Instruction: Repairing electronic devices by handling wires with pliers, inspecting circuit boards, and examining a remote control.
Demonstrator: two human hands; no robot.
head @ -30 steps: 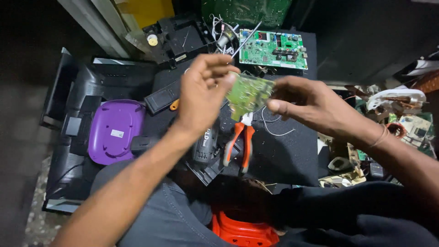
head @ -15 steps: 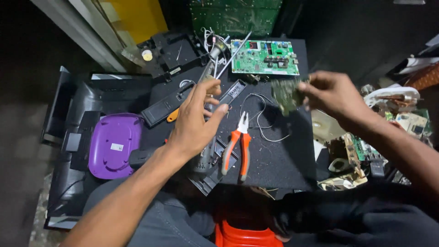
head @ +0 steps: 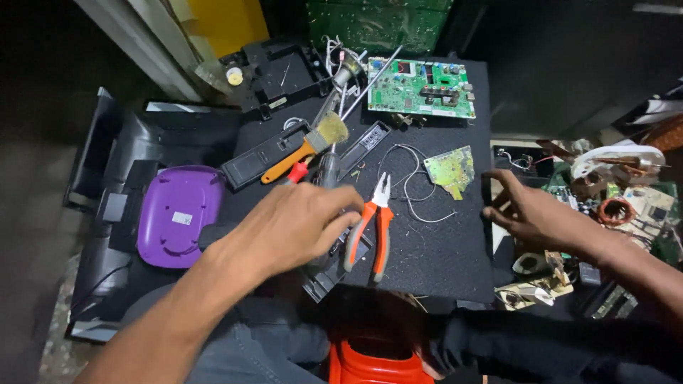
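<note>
Hovering my left hand, fingers curled but gripping nothing, over the orange-handled pliers on the table, with my right hand open and empty beside the small green board, I risk snagging the loose white wire.

Glossy purple plastic lid, rubbery orange plier grips, matt black mat.

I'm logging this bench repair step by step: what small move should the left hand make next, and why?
Probably close on the orange-handled pliers. The left hand hovers with its fingers spread, touching the handles, apparently holding nothing; the right hand is open and empty, apart from the small green board.
</note>
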